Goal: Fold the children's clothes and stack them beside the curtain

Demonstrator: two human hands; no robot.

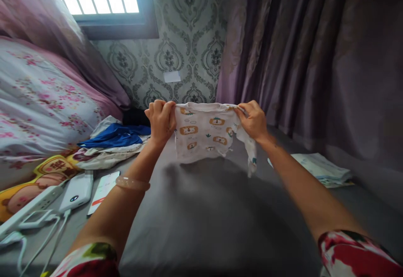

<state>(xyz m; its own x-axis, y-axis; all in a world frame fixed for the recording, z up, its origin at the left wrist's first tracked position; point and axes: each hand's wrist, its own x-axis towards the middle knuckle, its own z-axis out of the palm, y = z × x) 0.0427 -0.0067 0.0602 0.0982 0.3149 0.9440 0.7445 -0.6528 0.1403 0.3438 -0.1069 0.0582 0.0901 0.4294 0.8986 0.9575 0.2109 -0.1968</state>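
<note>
A small white shirt (pixel 203 136) with orange lion faces and green marks hangs stretched between my hands, its neckline at the top. My left hand (pixel 162 119) is closed on one shoulder of it. At the opposite shoulder, my right hand (pixel 252 119) pinches the cloth, and one sleeve dangles below that side. The shirt is held above the grey bed sheet (pixel 220 226). The other sleeve cannot be made out.
Left on the bed are crumpled clothes (pixel 116 136), a phone (pixel 103 191), a white power bank (pixel 77 191), a power strip (pixel 34 207) with cables and a yellow cartoon pillow (pixel 56 165). Folded cloths (pixel 321 168) lie right, before purple curtains (pixel 299 58).
</note>
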